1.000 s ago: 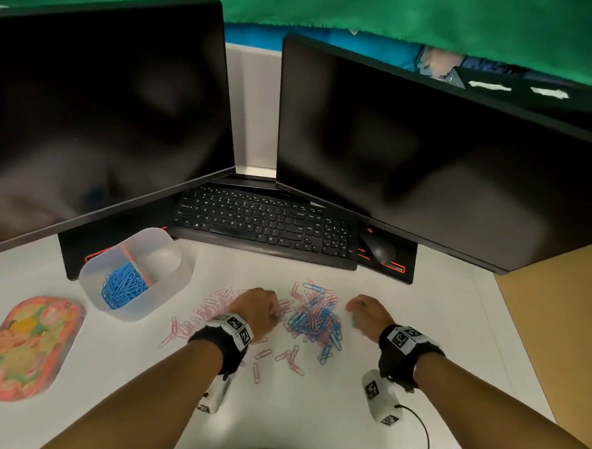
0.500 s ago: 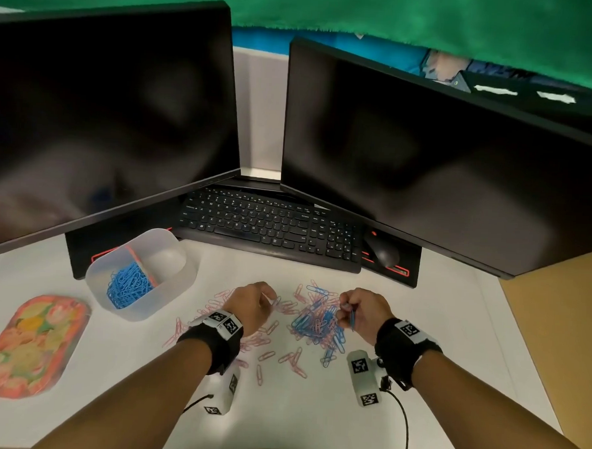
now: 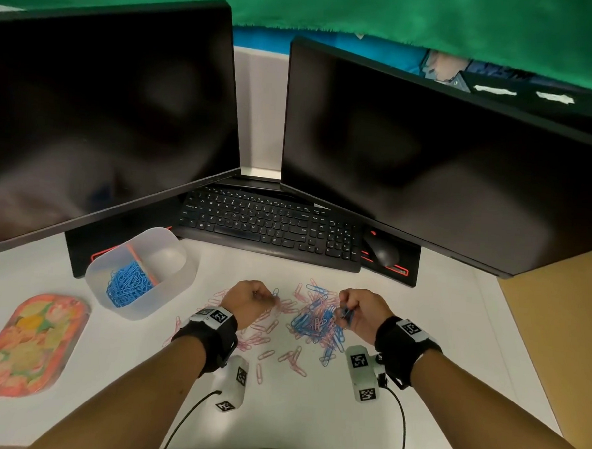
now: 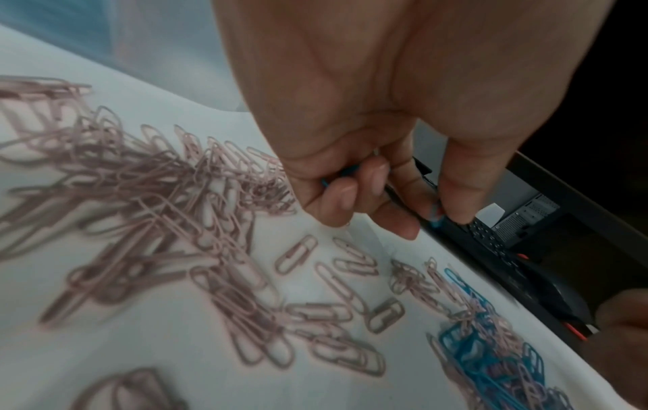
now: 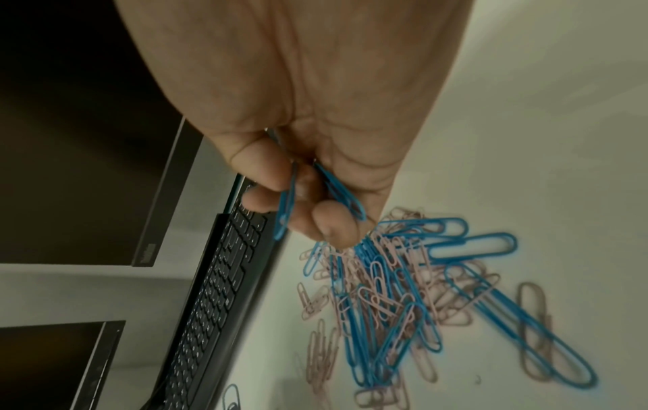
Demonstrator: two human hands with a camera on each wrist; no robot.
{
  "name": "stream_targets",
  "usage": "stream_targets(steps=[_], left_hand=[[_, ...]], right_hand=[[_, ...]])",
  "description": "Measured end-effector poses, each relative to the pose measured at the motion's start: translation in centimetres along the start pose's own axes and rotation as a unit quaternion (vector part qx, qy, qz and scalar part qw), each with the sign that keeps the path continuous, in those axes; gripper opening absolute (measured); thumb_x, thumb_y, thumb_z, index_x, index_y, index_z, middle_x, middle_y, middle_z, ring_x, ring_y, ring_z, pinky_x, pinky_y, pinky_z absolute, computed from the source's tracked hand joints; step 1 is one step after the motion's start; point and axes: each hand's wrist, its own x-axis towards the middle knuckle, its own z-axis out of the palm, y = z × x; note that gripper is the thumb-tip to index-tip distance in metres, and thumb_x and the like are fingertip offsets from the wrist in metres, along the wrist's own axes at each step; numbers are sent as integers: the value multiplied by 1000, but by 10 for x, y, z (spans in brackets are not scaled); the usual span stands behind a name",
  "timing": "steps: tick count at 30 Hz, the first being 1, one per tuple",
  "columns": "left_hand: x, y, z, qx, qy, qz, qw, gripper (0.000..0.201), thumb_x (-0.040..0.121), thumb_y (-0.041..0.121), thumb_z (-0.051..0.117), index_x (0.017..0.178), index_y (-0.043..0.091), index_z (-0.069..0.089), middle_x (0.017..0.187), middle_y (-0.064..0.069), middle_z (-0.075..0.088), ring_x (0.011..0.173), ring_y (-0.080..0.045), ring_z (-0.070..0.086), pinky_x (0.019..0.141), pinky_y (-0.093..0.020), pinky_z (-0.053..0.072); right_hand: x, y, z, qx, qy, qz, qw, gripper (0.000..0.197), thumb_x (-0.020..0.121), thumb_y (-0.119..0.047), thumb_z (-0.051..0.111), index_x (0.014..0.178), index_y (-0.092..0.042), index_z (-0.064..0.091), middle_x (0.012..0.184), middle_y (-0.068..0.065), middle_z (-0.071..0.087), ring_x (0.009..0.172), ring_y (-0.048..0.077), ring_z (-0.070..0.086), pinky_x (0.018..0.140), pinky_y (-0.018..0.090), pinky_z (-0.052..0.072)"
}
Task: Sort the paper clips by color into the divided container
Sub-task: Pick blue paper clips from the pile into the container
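A mixed heap of blue and pink paper clips lies on the white desk, with loose pink clips spread to its left. My left hand hovers over the pink ones with fingers curled round blue clips; another blue clip shows at its fingertips. My right hand is raised at the heap's right edge and grips blue clips in curled fingers. The translucent divided container stands at the left, with blue clips in its near compartment; the far compartment looks empty.
A black keyboard and a mouse lie behind the clips, under two dark monitors. A flowered orange lid or tray rests at the far left. A tan surface borders the desk on the right.
Both hands have lifted slightly off the heap and drawn closer together. The right hand now shows blue clips in its fingers. The container has not moved.
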Motion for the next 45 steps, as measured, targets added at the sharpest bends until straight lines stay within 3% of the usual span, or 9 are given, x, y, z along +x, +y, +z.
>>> stream_targets(steps=[6, 15, 20, 26, 32, 35, 38, 41, 45], left_hand=[[-4, 9, 2, -129, -25, -11, 991, 13, 89, 0, 58, 96, 11, 60, 70, -5, 67, 55, -7, 59, 47, -15, 39], [-4, 22, 13, -305, -65, -92, 946, 20, 86, -7, 43, 85, 1, 61, 72, -18, 58, 56, -24, 54, 57, -28, 43], [-8, 31, 33, -14, -69, 4, 998, 10, 86, 8, 55, 85, 14, 64, 72, 5, 61, 63, -10, 54, 58, -19, 41], [-15, 28, 68, 257, -74, 128, 955, 13, 83, 11, 58, 88, 21, 66, 92, 4, 66, 84, -14, 63, 78, -29, 55], [-13, 24, 70, 306, -32, 152, 939, 3, 86, 23, 63, 88, 21, 65, 98, 3, 63, 86, -17, 62, 77, -29, 53], [-11, 22, 65, 274, -22, 134, 952, 5, 85, 23, 62, 82, 25, 64, 93, 6, 67, 81, -14, 62, 74, -27, 54], [-9, 22, 56, 246, -18, 116, 962, 7, 86, 24, 60, 82, 26, 65, 89, 6, 70, 78, -15, 65, 74, -28, 56], [-8, 23, 48, 226, -16, 119, 967, 15, 85, 18, 59, 95, 24, 69, 94, 3, 71, 80, -16, 65, 71, -26, 55], [-7, 27, 41, 199, -9, 115, 973, 21, 86, 11, 55, 96, 21, 71, 99, 4, 71, 82, -10, 62, 67, -16, 47]], right_hand=[[-8, 3, 3, 46, -14, 16, 999, 18, 59, 2, 31, 67, -7, 45, 49, 4, 32, 50, 22, 40, 49, 29, 36], [-5, 6, -8, 99, -8, 2, 995, 11, 59, -2, 35, 61, -7, 45, 46, 5, 31, 55, 24, 49, 57, 34, 55], [0, 8, -13, 145, -9, 2, 989, 19, 62, -4, 34, 49, -6, 48, 46, 5, 31, 61, 26, 49, 69, 41, 52], [-4, 8, -7, 199, 0, -8, 980, 31, 74, 2, 26, 51, -6, 44, 42, 5, 31, 74, 30, 55, 80, 48, 53], [5, 9, -16, 198, 28, -16, 980, 22, 75, 4, 28, 62, -10, 40, 47, 4, 40, 55, 19, 48, 61, 34, 58], [5, 10, -20, 138, 64, 10, 988, 17, 73, 3, 33, 66, -10, 42, 53, 3, 36, 45, 16, 37, 42, 25, 40], [6, 11, -21, -90, 110, -1, 990, 14, 80, -1, 45, 70, -9, 51, 57, 2, 36, 45, 15, 33, 41, 22, 28], [3, 20, -19, -438, 139, -75, 885, 7, 83, -12, 61, 78, -16, 61, 73, -2, 55, 69, 16, 54, 56, 22, 40], [-1, 41, -18, -529, 132, -141, 826, 17, 81, -17, 69, 93, -19, 57, 87, -4, 58, 80, 16, 56, 59, 18, 41]])
